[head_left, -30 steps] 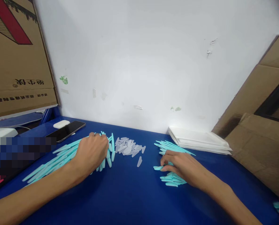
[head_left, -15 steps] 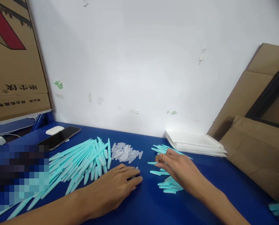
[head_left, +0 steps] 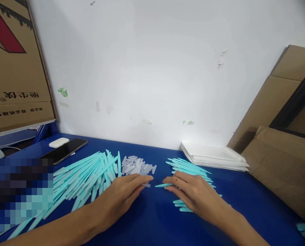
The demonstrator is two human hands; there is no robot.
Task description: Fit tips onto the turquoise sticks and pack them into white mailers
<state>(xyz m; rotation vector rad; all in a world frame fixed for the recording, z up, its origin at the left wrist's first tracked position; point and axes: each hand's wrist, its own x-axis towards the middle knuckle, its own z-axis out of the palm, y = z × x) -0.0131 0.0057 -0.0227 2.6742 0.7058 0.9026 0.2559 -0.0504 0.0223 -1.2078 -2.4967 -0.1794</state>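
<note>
My left hand [head_left: 124, 193] pinches a small translucent plastic cap [head_left: 147, 185] between thumb and fingers, its open-looking end facing right. Opposite it, my right hand [head_left: 196, 191] grips a slim turquoise plastic stick [head_left: 161, 185], whose narrow tip points left at the cap. A short gap separates the two pieces. Behind my left fingers lies a heap of translucent caps [head_left: 135, 164]. Left of that spreads a large pile of turquoise sticks [head_left: 83, 177]. Beyond and partly beneath my right hand are more turquoise sticks [head_left: 187, 166], some hidden by it.
The blue table [head_left: 152, 225] meets a white wall. A phone [head_left: 67, 150] and a white case [head_left: 58, 142] lie at the back left. White sheets [head_left: 214, 155] are stacked back right, near cardboard [head_left: 278, 164]. A large carton [head_left: 16, 75] stands left.
My left hand has lifted slightly and turned, now pinching a cap at its fingertips. My right hand has come a little left and lower with a turquoise stick, bringing both hands closer.
</note>
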